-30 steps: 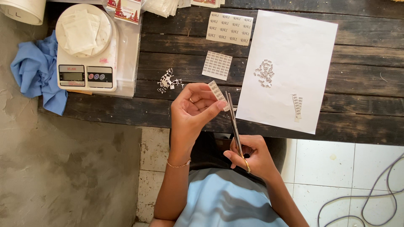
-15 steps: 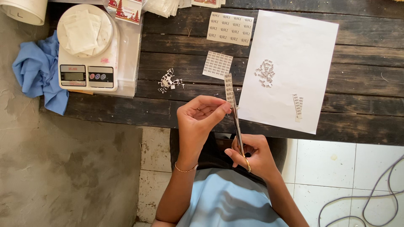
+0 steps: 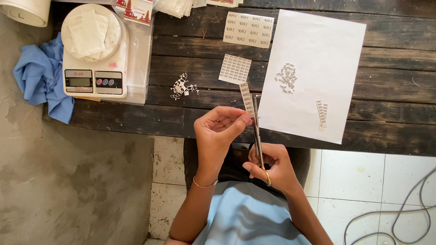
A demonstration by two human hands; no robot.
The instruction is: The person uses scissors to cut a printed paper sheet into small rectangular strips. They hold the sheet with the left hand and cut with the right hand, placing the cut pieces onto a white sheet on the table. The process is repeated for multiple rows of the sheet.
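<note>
My left hand [image 3: 217,129] pinches a narrow printed paper strip [image 3: 246,96] upright over the front edge of the dark wooden table [image 3: 190,45]. My right hand [image 3: 269,167] grips a pair of scissors [image 3: 256,131], whose blades run up along the right side of the strip. Just right of the blades lies a white paper sheet [image 3: 318,45] carrying a pile of small cut labels [image 3: 286,78] and two short label strips [image 3: 322,113].
A digital scale [image 3: 94,52] with white packets on its pan stands at the left, beside a blue cloth [image 3: 40,79]. Two printed label sheets [image 3: 248,29] [image 3: 234,69] and paper scraps [image 3: 181,86] lie mid-table. A cable [image 3: 399,218] curls on the tiled floor at right.
The strip has turned from tilted to upright and risen along the scissor blades. My left hand shifted slightly right; the scissors have stayed nearly in place.
</note>
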